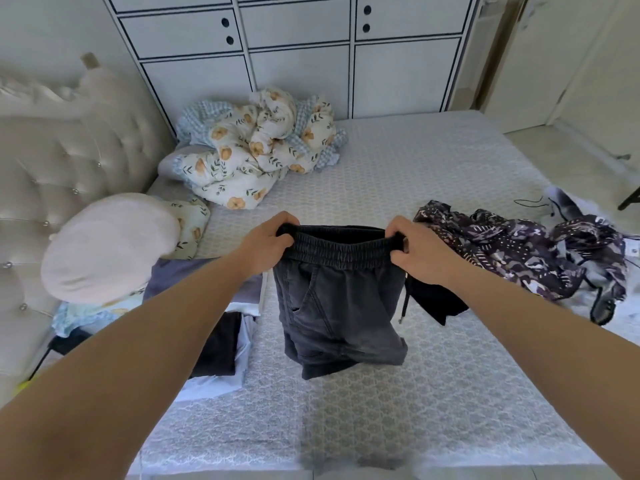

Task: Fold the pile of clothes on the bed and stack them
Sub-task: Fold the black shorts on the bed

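A pair of dark grey shorts (339, 306) with an elastic waistband hangs in the air over the middle of the bed (398, 393). My left hand (268, 242) grips the waistband's left end and my right hand (414, 252) grips its right end. A drawstring dangles below my right hand. To the right lies a loose pile of clothes (512, 251), mostly a dark purple patterned garment, with a black piece beneath my right wrist. On the left, under my left forearm, sits a flat stack of folded clothes (225, 344) in grey, black and white.
A crumpled floral duvet (256, 150) lies at the bed's far left. A pink pillow (107, 247) rests against the tufted headboard (52, 161). White cupboards (298, 53) stand behind the bed. Floor shows on the right.
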